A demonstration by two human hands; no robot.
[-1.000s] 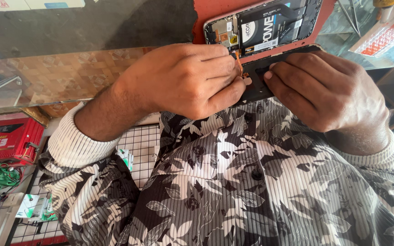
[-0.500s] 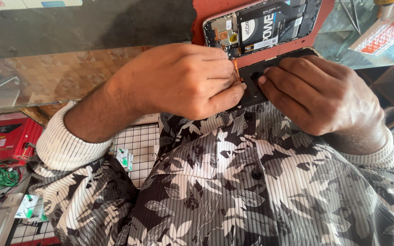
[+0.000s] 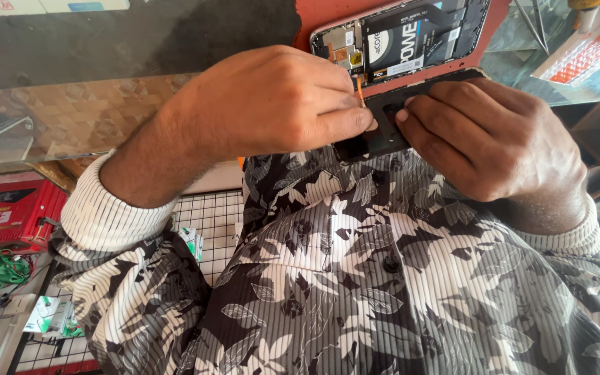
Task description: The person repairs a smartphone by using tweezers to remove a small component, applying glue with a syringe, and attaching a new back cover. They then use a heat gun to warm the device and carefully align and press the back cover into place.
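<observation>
Partly hidden, the black panel (image 3: 383, 128) sits pinched between left hand (image 3: 272, 104) and right hand (image 3: 494, 139)

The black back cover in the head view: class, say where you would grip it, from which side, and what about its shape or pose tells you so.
Grip the black back cover by its thin long edges, as both hands do now: the left hand comes in from the left end and the right hand from the right. It is a flat, shallow panel held clear of the opened phone, so probably only edge pinches avoid bending it.

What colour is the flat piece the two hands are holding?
Black. The flat piece shows best in the head view, pinched between the left hand and right hand.
</observation>
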